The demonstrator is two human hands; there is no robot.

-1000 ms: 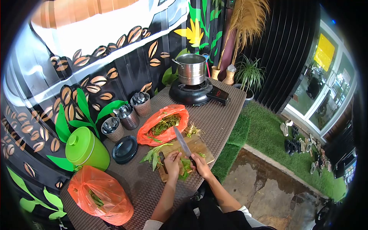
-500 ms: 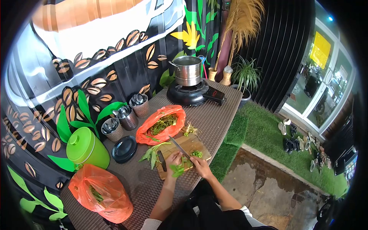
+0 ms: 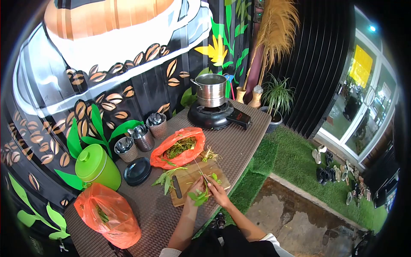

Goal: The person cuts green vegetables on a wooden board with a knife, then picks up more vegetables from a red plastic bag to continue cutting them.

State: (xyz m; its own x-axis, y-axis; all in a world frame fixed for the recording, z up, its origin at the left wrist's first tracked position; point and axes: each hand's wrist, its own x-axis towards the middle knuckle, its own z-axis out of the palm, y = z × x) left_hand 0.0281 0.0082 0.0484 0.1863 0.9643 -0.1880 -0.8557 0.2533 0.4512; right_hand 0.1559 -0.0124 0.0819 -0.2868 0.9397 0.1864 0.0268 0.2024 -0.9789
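My left hand [image 3: 195, 189] is closed around leafy green stems [image 3: 199, 198], whose leaves hang below the fingers. In my right hand [image 3: 220, 195] is a knife [image 3: 200, 168], its narrow blade slanting up and left across the wooden cutting board [image 3: 185, 176]. Both hands are close together over the board's near edge. More green leaves show by the right fingers at the board's right side. Loose leafy stems [image 3: 166, 179] lie over the board's left corner. Just behind it, an orange plastic bag [image 3: 193, 150] gapes, full of greens. A small bunch of pale roots [image 3: 209, 153] rests beside that bag.
A metal pot [image 3: 210, 91] stands on a black portable stove [image 3: 208, 118] at the back. Cutlery cups [image 3: 142, 138], dark plates [image 3: 137, 172], a green lidded container [image 3: 96, 165] and another orange bag [image 3: 109, 218] line the left. The table's right edge borders artificial grass [image 3: 246, 188].
The view has tilted, so the table things sit slightly lower. My hands have come closer together, and the knife blade has turned steeper, showing thinner.
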